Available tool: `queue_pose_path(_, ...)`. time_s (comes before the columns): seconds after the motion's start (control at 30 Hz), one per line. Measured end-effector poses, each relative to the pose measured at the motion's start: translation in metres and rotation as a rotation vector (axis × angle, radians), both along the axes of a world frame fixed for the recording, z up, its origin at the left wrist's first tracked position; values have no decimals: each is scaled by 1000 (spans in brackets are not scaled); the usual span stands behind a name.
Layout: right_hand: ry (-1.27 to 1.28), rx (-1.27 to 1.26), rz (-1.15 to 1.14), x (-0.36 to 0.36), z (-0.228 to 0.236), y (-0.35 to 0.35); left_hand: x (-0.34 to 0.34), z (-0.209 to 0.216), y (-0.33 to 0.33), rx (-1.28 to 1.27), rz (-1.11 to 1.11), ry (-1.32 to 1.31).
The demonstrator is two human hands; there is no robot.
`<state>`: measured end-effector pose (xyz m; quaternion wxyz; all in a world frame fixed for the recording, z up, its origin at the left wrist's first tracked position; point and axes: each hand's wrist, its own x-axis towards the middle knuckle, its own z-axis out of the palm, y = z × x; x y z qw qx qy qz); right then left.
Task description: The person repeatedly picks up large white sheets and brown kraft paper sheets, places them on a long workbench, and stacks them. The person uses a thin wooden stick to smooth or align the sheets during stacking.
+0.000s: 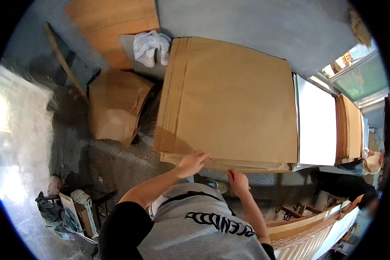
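A large stack of brown paper sheets (234, 99) lies in front of me, its layered edges showing along the left side and the front. At its near edge, left of the middle, my left hand (193, 164) is closed with fingers pinched together. My right hand (238, 181) is closed a little to the right and nearer my body, just below the same edge. Something thin seems to run between the two hands, too fine to name. Whether either hand also grips a sheet's edge is hidden by the fingers.
Right of the stack stand a white sheet stack (317, 121) and further brown sheets (351, 125). A bent brown sheet (115, 106), a wooden stick (65, 63) and a white cloth (151, 47) are at the left. A person in black (346, 184) is at the right, by a wooden rack (307, 234).
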<state>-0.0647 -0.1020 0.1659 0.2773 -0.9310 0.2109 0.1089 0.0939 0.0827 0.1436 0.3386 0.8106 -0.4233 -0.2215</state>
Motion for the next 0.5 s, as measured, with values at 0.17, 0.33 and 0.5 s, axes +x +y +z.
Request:
queue_pose_path(0.17, 63, -113, 108, 135, 7, 19, 62, -21, 69, 188, 240, -94)
queue_pose_path(0.33, 55, -333, 318, 257, -1, 52, 91, -40, 90, 329, 155, -206)
queue_pose_path(0.5, 129, -412, 419, 286, -24, 60, 92, -52, 94, 374, 103, -191)
